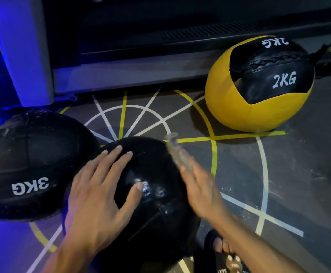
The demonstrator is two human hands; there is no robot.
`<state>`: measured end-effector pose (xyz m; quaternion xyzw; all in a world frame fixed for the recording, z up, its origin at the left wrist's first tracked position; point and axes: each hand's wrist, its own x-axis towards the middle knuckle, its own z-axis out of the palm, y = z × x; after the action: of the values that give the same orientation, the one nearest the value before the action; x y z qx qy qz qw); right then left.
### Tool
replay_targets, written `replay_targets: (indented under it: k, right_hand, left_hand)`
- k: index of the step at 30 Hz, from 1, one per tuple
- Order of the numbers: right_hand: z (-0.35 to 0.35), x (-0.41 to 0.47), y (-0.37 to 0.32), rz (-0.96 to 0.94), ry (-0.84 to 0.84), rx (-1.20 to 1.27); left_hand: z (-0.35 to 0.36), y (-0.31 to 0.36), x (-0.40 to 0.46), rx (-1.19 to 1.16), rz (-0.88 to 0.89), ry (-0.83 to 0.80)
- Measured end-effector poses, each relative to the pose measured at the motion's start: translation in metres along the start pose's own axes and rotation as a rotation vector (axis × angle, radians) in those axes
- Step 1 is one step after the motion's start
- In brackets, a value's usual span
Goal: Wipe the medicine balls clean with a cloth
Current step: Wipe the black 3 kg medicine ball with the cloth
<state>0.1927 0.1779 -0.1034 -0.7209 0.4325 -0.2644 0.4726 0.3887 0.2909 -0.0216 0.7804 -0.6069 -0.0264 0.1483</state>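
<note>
Three medicine balls on the gym floor (290, 174) here. Closest to the camera, around 6 o'clock, there's a foot in a dark sandal (218, 245) poking in at the bottom edge. Just above that sits the plain black ball (156, 186), and the left hand (99, 198) is laid flat on top of it, fingers spread and straight, thumb out toward the middle. The right hand (200, 186) is at the ball's 3 o'clock side and badly motion-blurred; something pale and see-through, probably the cloth (173, 148), sticks out past its fingertips, but honestly I can't tell how the fingers are holding it. Over at 9 o'clock, touching the plain one, is a scuffed black ball marked 3KG (30, 164). Farther back at 1 o'clock, well apart from the others, the yellow and black 2KG ball (259, 85) rests on the painted floor lines, right by the base of a dark machine (141, 56) running across 12 o'clock.
</note>
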Motion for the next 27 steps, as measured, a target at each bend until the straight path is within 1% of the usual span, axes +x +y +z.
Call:
replay_targets:
  k: [1,2,3,4,7,8,9,10,12,13,14,15,16,17,19,20,21,22,23,24,26,27]
  right_hand:
    - [-0.008,0.012,0.006,0.144,0.015,0.040]
    - [-0.011,0.019,0.006,0.226,0.017,0.070]
    - [-0.011,0.019,0.000,0.235,0.010,0.085]
    - [-0.007,0.015,-0.013,0.178,-0.007,0.082]
    - [0.009,-0.013,-0.063,-0.181,-0.146,-0.063]
    - [0.011,-0.018,-0.061,-0.254,-0.165,-0.085]
    - [0.008,-0.015,-0.054,-0.267,-0.157,-0.086]
    - [0.002,-0.005,-0.040,-0.216,-0.128,-0.071]
    - [-0.012,0.022,-0.014,-0.002,-0.062,-0.045]
    - [-0.016,0.030,-0.007,0.103,-0.062,-0.055]
    - [-0.016,0.031,-0.007,0.164,-0.072,-0.064]
    - [-0.013,0.027,-0.014,0.162,-0.080,-0.072]
    - [-0.008,0.020,-0.028,0.086,-0.081,-0.081]
    - [-0.002,0.010,-0.045,-0.036,-0.091,-0.089]
    - [0.003,-0.011,-0.070,-0.256,-0.154,-0.102]
    - [0.006,-0.018,-0.071,-0.336,-0.193,-0.111]
    - [0.006,-0.019,-0.066,-0.376,-0.208,-0.118]
    - [0.001,-0.014,-0.058,-0.375,-0.190,-0.109]
    - [-0.003,-0.006,-0.045,-0.317,-0.149,-0.082]
    - [-0.008,0.006,-0.034,-0.213,-0.099,-0.066]
    - [-0.017,0.028,-0.023,0.008,-0.057,-0.125]
    - [-0.017,0.033,-0.026,0.031,-0.057,-0.161]
  left_hand:
    - [0.001,0.003,-0.001,0.004,0.009,0.007]
    - [0.002,0.006,-0.002,0.013,0.020,0.012]
    - [0.003,0.008,-0.003,0.017,0.027,0.014]
    - [0.003,0.009,-0.003,0.018,0.031,0.018]
    - [0.004,0.004,-0.005,0.032,0.030,0.025]
    - [0.003,0.003,-0.006,0.023,0.030,0.024]
    - [0.003,0.002,-0.008,0.008,0.027,0.030]
    - [0.002,0.003,-0.008,0.001,0.025,0.037]
    - [0.002,0.004,-0.008,0.006,0.030,0.042]
    - [0.003,0.006,-0.008,0.008,0.034,0.043]
    - [0.003,0.008,-0.008,0.007,0.036,0.047]
    - [0.003,0.009,-0.007,0.005,0.036,0.049]
    - [0.003,0.010,-0.006,0.005,0.031,0.054]
    - [0.003,0.009,-0.006,0.007,0.026,0.060]
    - [0.004,0.007,-0.010,0.004,0.029,0.063]
    - [0.004,0.007,-0.012,-0.012,0.028,0.064]
    - [0.003,0.007,-0.013,-0.029,0.021,0.069]
    - [0.003,0.007,-0.014,-0.044,0.010,0.072]
    - [0.003,0.008,-0.015,-0.057,-0.009,0.068]
    - [0.003,0.008,-0.015,-0.067,-0.034,0.060]
    - [0.003,0.009,-0.013,-0.085,-0.071,0.041]
    - [0.002,0.010,-0.012,-0.089,-0.074,0.038]
